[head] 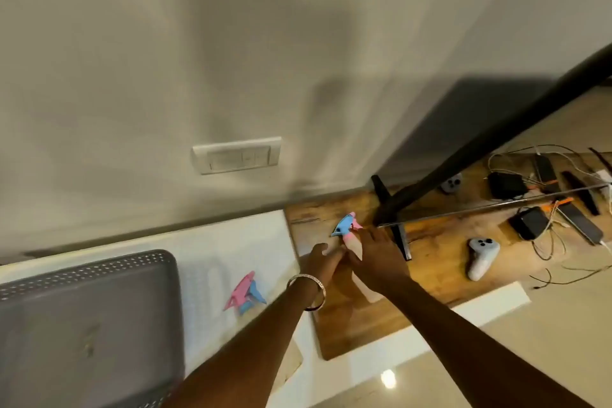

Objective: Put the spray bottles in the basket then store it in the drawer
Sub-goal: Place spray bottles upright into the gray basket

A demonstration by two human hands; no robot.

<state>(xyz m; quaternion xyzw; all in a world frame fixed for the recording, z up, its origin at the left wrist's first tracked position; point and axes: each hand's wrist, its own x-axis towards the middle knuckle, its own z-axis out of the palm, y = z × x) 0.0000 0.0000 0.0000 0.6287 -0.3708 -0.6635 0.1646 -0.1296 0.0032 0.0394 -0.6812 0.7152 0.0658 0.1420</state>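
Note:
A spray bottle (346,227) with a blue and pink trigger head and a clear body is on the wooden table (427,262), close to the wall. Both my hands are at it. My left hand (320,258), with a bangle on the wrist, reaches its fingers to the bottle's body from the left. My right hand (376,258) lies over the body from the right, fingers stretched out. A second spray bottle (245,291) with a pink and blue head lies on the white surface (251,242). The grey perforated basket (86,325) stands at the lower left. No drawer is in view.
A black monitor stand (389,209) and a metal bar stand just right of the bottle. A white controller (480,258), a grey controller (452,183), black adapters, remotes and tangled cables lie further right. A wall switch plate (236,155) is above.

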